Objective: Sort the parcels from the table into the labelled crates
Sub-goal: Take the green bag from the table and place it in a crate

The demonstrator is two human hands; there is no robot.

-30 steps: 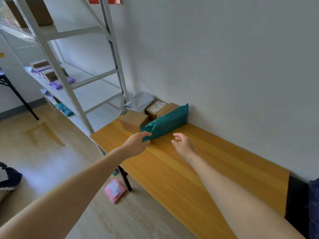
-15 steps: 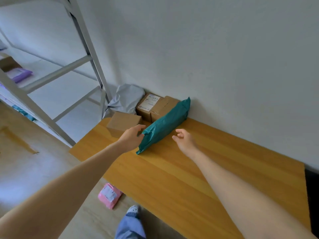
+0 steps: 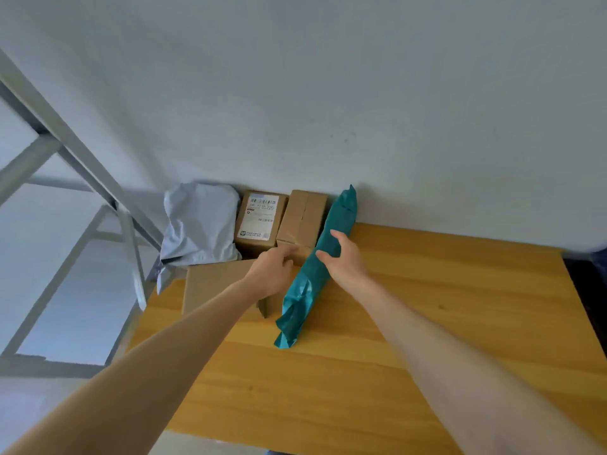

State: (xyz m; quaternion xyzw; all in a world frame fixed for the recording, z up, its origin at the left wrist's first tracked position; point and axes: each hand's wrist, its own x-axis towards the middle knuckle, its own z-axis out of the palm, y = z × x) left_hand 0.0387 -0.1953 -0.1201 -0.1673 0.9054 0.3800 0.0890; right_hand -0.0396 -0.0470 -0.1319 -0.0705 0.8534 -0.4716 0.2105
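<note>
Head view: a long teal plastic-wrapped parcel (image 3: 307,290) lies diagonally on the light wooden tabletop (image 3: 427,307). Its far end rests against the pale grey wall (image 3: 328,93) at the tabletop's back edge, and its crumpled near end points toward the middle of the tabletop.

The right hand (image 3: 346,261) grips this parcel from its right side, about midway along. Its fingers (image 3: 338,239) and thumb are curled round the wrapping.

The left hand (image 3: 271,274) sits just left of the parcel, above a flat brown cardboard box (image 3: 213,287) near the tabletop's left edge. Its fingers (image 3: 287,262) are bent toward the near corner of a plain brown cardboard box (image 3: 302,218). Whether they touch or hold anything cannot be told.

The plain box stands at the back edge, touching the left flank of the teal parcel. Just beside it on the left stands a brown cardboard box bearing a white barcode label (image 3: 259,221). Left of that, in the back left corner, a pale grey plastic mailing bag (image 3: 202,224) slumps against the wall.

A grey metal shelving frame (image 3: 82,159) stands beyond the tabletop's left edge.
</note>
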